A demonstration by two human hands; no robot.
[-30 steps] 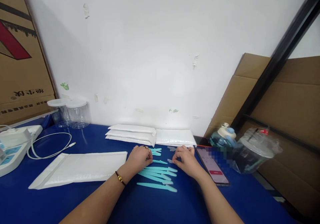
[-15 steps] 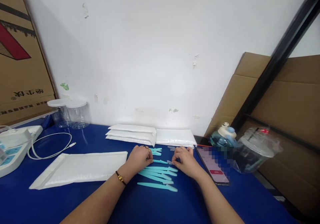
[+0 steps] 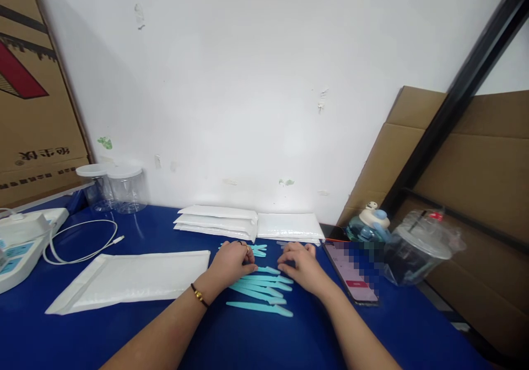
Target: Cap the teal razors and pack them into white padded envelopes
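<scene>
My left hand (image 3: pixel 233 259), with a ring and a dark beaded bracelet, pinches the handle of a turquoise eyebrow razor (image 3: pixel 269 270). Its head points right, toward my right hand (image 3: pixel 298 262). The thumb and index finger of that hand are curved and slightly apart, with nothing visible between them. Nearer to me, several turquoise eyebrow razors (image 3: pixel 258 306) lie roughly side by side on the blue table. Beyond my left hand, more turquoise razors (image 3: pixel 259 248) lie crossed, partly hidden. Small clear plastic pieces (image 3: pixel 282 244) show behind my right fingers.
White padded mailers (image 3: pixel 217 218) are stacked against the wall, another mailer (image 3: pixel 136 279) lies left. A phone (image 3: pixel 351 276), a small figurine (image 3: pixel 369 224) and a bagged clear tub (image 3: pixel 417 248) stand right. Lidded jars (image 3: pixel 126 191), a white cable (image 3: pixel 118 240) and a power strip (image 3: pixel 31 248) are left.
The clear piece that was between my right fingers at the razor's head is no longer visible there. My right hand has shifted slightly left; the held razor has moved slightly right and toward me.
</scene>
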